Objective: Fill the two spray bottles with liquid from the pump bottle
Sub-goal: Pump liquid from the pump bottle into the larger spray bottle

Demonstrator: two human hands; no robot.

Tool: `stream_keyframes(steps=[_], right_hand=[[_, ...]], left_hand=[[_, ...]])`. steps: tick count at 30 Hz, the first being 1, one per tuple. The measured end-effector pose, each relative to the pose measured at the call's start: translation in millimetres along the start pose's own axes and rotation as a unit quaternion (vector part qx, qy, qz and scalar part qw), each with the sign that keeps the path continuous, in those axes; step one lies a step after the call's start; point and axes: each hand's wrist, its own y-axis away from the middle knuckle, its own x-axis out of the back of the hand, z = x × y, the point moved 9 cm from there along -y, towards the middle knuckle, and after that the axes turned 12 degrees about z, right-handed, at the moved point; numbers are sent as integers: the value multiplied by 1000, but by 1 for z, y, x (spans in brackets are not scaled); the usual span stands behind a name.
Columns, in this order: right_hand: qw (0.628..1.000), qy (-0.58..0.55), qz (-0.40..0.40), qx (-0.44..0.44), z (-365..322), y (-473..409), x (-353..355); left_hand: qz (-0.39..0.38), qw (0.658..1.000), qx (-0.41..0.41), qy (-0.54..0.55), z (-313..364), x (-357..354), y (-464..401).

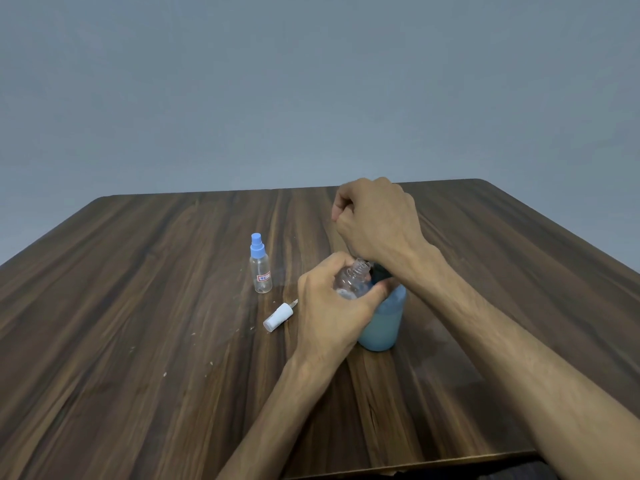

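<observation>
Centre-right of frame, on wooden table (138, 306): pump bottle (382, 323), translucent blue, liquid inside, upright. Top hidden behind right hand (377, 220) and wrist.

Left hand (332, 303) wrapped around uncapped clear spray bottle (353, 278), just left of pump bottle's shoulder, touching or nearly so. Fingers curled over far side of bottle, thumb (375, 294) pressed across near side; body pinched between them. Threaded neck poking out above fingers, tilted up-right toward right wrist. Lower part of bottle hidden in palm.

Right hand above, upper centre-right, curled into loose fist, knuckles up, fingertips tucked under. Held above pump bottle's top; pump head itself not visible, so grip or press on it: cannot tell.

Second spray bottle (260, 268), left of centre: clear, blue sprayer cap on, small label, upright, apart from both hands.

White spray cap (277, 317) lying on its side below that bottle, short tube end pointing up-right, just left of left hand, not touching.

Small pale specks on tabletop lower left.
</observation>
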Motion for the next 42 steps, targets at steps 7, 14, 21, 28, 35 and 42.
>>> stream_keyframes(steps=[7,14,21,28,35,42], right_hand=[[1000,-6,17,6,-2,-7,6],[1000,5,-16,-7,1,1,-2],[1000,10,-24,-6,0,2,-6],[1000,-1,14,2,-3,-6,9],[1000,3,-12,2,-3,-1,2],[1000,2,-11,0,-2,2,-3]], left_hand=[[0,1000,-4,-6,-1,1,0],[1,1000,-2,1,1,1,0],[4,1000,-8,4,2,1,-1],[2,1000,-12,-9,0,1,-1],[1,1000,2,1,1,1,0],[6,1000,-6,4,1,1,-1]])
